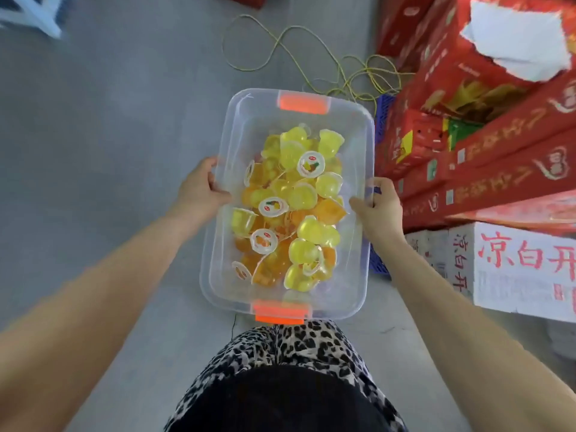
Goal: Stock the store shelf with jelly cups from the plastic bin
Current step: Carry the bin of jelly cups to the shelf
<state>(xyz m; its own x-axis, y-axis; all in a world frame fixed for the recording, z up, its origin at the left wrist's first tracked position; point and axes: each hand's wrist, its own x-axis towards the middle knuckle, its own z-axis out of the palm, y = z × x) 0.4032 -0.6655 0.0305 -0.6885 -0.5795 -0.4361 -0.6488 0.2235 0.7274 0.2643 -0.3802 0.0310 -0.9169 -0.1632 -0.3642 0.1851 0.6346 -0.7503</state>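
We hold a clear plastic bin [365, 129] out in front of us over a grey floor [124, 120], the left hand [202, 188] gripping its left long rim and the right hand [378, 207] its right, the fingers of each clamped on the edge. Yellow and orange jelly cups [293, 207] lie heaped loose inside, several showing white printed lids. Orange latches [304, 102] sit at the near and far ends. Stacked red cartons [498, 157] stand just to the right, above a white carton [523, 269] printed with red characters, and a blue crate [383, 120] shows beside them. A yellow-green cord [311, 51] loops across the floor beyond the bin. A leopard-print garment [296, 347] fills the bottom edge.
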